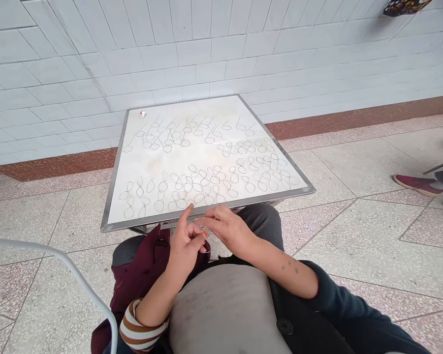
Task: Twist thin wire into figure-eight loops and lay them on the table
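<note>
My left hand (184, 242) is closed over my lap at the table's near edge, thumb pinched against a bent finger and index finger pointing up. A thin wire (205, 252) shows faintly below its fingertips, and something small and orange is at the thumb tip. Close beside it, my right hand (227, 227) has thumb and fingers drawn together; what lies between them, if anything, is too fine to make out. Ahead, many thin wires bent into figure-eights (162, 188) lie on the near half of the white table (133, 172). Farther back are wires (208, 139) with one loop and a straight tail.
A small red-and-white object (143, 114) sits at the table's far left corner. Behind it stands a white tiled wall (192, 54). A pale curved tube (70, 265) rises at the lower left. At the right edge a person's maroon shoe (415, 184) rests on the floor.
</note>
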`<state>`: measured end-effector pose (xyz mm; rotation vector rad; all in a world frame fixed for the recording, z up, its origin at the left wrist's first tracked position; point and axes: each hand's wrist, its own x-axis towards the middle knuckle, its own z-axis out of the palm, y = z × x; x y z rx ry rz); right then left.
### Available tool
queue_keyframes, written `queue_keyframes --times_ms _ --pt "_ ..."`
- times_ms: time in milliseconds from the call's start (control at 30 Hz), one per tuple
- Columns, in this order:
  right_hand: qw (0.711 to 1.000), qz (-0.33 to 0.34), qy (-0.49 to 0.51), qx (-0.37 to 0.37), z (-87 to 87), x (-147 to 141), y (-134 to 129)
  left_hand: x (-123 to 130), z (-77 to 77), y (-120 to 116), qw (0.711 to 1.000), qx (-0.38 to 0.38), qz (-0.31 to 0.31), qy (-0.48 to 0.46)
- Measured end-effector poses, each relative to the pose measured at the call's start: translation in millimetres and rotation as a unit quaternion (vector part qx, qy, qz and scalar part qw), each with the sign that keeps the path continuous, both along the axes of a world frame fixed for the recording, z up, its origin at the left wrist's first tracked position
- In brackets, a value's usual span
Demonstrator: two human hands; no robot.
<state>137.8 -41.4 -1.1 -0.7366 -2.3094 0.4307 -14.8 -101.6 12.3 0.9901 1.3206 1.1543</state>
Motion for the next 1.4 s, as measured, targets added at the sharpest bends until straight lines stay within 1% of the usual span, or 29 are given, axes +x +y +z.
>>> queue_keyframes --times_ms 67,100,200,333,467,567,700,833,933,1000,1100,1267,1400 --pt "0.998 0.056 0.004 -0.013 3.3 3 6 0 1.7 -1 1.0 -0.005 -0.003 0.0" --pt "0.997 0.074 0.006 -0.018 5.1 5 9 1 2.2 -2 1.0 -0.007 -0.007 0.001" --pt "0.994 0.106 -0.001 -0.028 11.2 7 16 2 2.0 -3 1.0 -0.012 -0.024 -0.007" --pt "0.988 0.148 -0.019 -0.049 19.5 9 20 2 1.3 -3 0.999 -0.02 -0.027 -0.029" --pt "0.985 0.166 -0.021 -0.053 21.6 10 19 0 2.3 -1 0.999 -0.027 -0.028 -0.032" --pt "0.987 0.147 -0.005 -0.066 16.2 10 18 0 1.9 -1 0.998 -0.03 -0.027 -0.046" --pt "0.99 0.114 0.025 -0.084 3.7 4 15 0 -1.6 0 0.998 -0.026 -0.018 -0.047" --pt "0.99 0.063 0.074 -0.103 -7.8 -4 10 0 -4.7 1 0.999 -0.023 -0.013 -0.046" --pt "0.987 0.01 0.111 -0.114 -11.2 -6 7 1 -3.7 2 0.998 -0.025 -0.011 -0.055" --pt "0.984 -0.01 0.116 -0.133 -10.3 -4 7 0 -1.9 2 0.998 -0.021 -0.006 -0.055" --pt "0.981 -0.005 0.104 -0.165 -7.7 -2 6 0 0.6 1 0.999 -0.013 -0.001 -0.048" --pt "0.987 -0.019 0.088 -0.136 -8.6 -4 4 4 3.4 -1 1.0 -0.006 -0.01 -0.004" --pt "0.985 -0.022 0.109 -0.131 -11.0 -9 3 7 4.4 -3 1.0 -0.001 0.0 0.015"
